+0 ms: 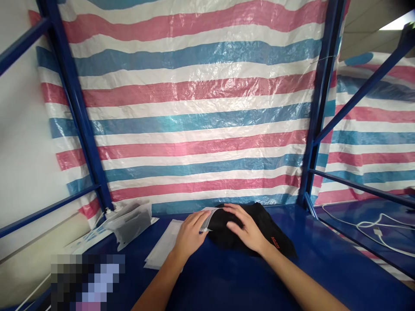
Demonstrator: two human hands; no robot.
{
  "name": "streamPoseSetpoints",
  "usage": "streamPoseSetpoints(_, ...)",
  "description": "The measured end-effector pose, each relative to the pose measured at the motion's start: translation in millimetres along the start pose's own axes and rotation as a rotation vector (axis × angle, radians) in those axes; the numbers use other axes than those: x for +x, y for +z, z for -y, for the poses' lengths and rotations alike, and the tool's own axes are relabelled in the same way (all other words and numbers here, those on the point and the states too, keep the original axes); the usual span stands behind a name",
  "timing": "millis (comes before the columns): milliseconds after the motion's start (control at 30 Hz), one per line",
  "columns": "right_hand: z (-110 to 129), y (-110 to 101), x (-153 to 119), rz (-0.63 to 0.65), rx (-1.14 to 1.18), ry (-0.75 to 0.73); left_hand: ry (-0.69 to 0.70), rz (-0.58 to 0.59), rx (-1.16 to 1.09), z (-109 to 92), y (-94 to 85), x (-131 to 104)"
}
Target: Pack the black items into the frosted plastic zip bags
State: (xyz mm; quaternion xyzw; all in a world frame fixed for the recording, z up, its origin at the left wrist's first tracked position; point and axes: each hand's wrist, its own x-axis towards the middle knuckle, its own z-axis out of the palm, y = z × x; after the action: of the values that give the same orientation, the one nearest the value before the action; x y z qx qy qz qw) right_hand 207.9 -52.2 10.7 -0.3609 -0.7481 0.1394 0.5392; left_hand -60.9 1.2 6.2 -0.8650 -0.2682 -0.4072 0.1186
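Observation:
A black cloth item (275, 231) with small red-orange lettering lies bunched on the blue surface. My left hand (191, 233) is at its left end, with the thumb and fingers closed on the edge of a translucent plastic bag (207, 220). The bag's pale rim curves against the black cloth near both hands. Over the cloth rests my right hand (246, 229), its thumb and fingers apart; the fingertips are close to the bag's rim. Part of the bag is hidden behind my left hand. Flat beside that hand lie more translucent bags (162, 246).
A clear plastic pouch (129, 224) stands at the back left on printed sheets (89, 242). Blue metal posts (316, 103) frame the blue surface (223, 285), with a striped tarp (201, 103) behind. White cables (366, 224) lie to the right. A pixelated patch covers the lower left.

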Motion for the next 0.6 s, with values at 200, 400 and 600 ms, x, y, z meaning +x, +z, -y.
streamPoseSetpoints(200,-6,0,-6,0.133,-0.159,-0.148,0.013,0.007,-0.081,0,-6.3,-2)
streamPoseSetpoints(400,-17,7,-4,0.051,-0.227,-0.060,0.068,-0.034,-0.270,-9,-5.7,-1)
streamPoseSetpoints(600,-13,21,0,0.067,-0.778,-0.122,0.206,-0.120,-0.314,-23,2.0,4)
